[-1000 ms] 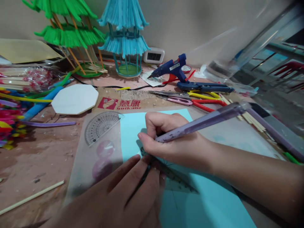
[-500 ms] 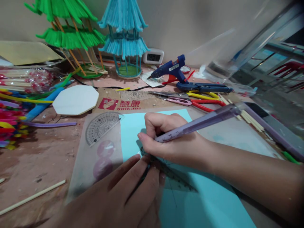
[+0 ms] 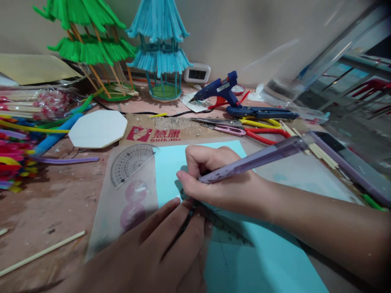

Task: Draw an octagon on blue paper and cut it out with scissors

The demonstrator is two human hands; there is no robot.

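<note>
1. The right hand (image 3: 220,179) is closed around a purple pen (image 3: 253,160), its tip hidden under the fingers where it meets the light blue paper (image 3: 269,264).
2. The left hand (image 3: 161,252) lies flat, fingers spread and pressing down a clear set square (image 3: 226,232) that rests on the paper just below the pen's tip; it grips nothing.
3. The paper lies on a translucent mat (image 3: 104,219) on the table (image 3: 55,203), directly in front of the person.
4. The paper looks thin and light, likely to slide or crease unless held flat; the set square looks stiff, smooth and prone to slip, so pressure near its drawing edge suits it best. The pen is light and rigid, held low near the tip.
5. A protractor (image 3: 130,160) lies on the mat beside the paper's upper left corner.
6. Farther back are scissors (image 3: 226,126), a blue glue gun (image 3: 220,89), a white octagonal board (image 3: 97,128), and green (image 3: 88,49) and blue (image 3: 160,53) pavilion models.
7. A wooden stick (image 3: 42,252) lies at the left, well apart; nothing crowds the hands.
</note>
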